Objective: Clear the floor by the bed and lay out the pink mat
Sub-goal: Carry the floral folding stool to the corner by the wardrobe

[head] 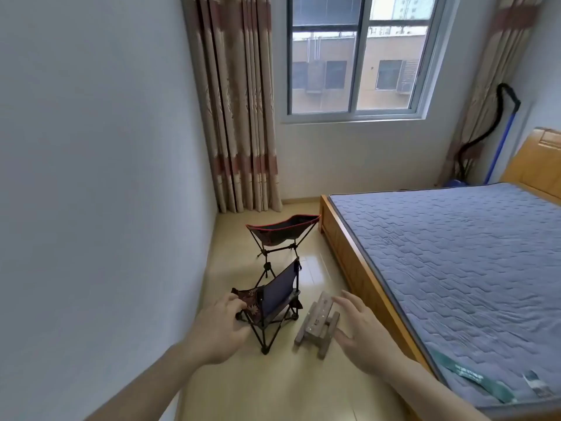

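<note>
Item 1, grip. Our left hand [223,325] is at the near folding chair [273,302], lower centre of the frame, fingers curled at the patterned seat edge; we read it as taking hold, though whether the fingers have closed on the fabric we cannot tell. Our right hand [361,328] is spread, fingers straight, holding nothing, just beside the wooden stool [318,323] and apparently poised to span it.

Item 2, near folding chair. Dark fabric on a black tube frame, standing on the floor [273,390] between the left wall and the bed [455,268]. We judge the seat edge is chosen because it lets one hand lift the light frame.

Item 3, wooden stool. Low, slatted, just right of the chair, close to the bed frame. It lies tilted, seemingly on its side.

Item 4, far folding chair [282,233]. Red-trimmed, centre of the frame, behind the near one, by the bed's far corner. Untouched.

Item 5, floor strip. All three pieces stand in the lane where the mat would go, so clearing is, in our judgement, only starting.

Item 6, pink mat. Not in view.

Item 7, surroundings. Curtains [236,117] and window [358,56] at upper centre; blue-handled mop [498,147] at upper right.
</note>
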Demonstrator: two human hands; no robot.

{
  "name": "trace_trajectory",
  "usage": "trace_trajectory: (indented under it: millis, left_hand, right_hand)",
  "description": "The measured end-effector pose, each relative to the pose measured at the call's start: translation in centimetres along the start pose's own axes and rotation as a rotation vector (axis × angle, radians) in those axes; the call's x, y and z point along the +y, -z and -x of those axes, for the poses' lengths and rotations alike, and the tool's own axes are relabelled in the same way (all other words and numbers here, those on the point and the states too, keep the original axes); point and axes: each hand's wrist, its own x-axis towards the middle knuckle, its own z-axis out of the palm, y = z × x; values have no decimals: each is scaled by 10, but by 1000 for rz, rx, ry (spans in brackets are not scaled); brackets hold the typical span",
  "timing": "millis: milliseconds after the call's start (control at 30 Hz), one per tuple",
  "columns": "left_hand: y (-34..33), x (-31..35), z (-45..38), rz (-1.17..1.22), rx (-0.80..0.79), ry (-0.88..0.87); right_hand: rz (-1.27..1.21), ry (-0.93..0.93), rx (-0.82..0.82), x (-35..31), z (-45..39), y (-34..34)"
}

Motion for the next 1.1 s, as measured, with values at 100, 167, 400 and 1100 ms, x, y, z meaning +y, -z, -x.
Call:
trace_trajectory:
  millis: [100,167,400,1100]
  left_hand:
    - [-15,-1,-50,14,-56,42]
    - [-23,-1,-79,15,-118,87]
    - [-55,-22,-164,136,-210,283]
    - [-153,-174,-455,501,-501,704]
  right_hand:
    - [-61,-46,-64,24,-45,-2]
    - [-47,-67,-121,39,-77,0]
    - [-71,-92,-202,76,-187,-16]
    - [-18,-376,-428,100,-485,-111]
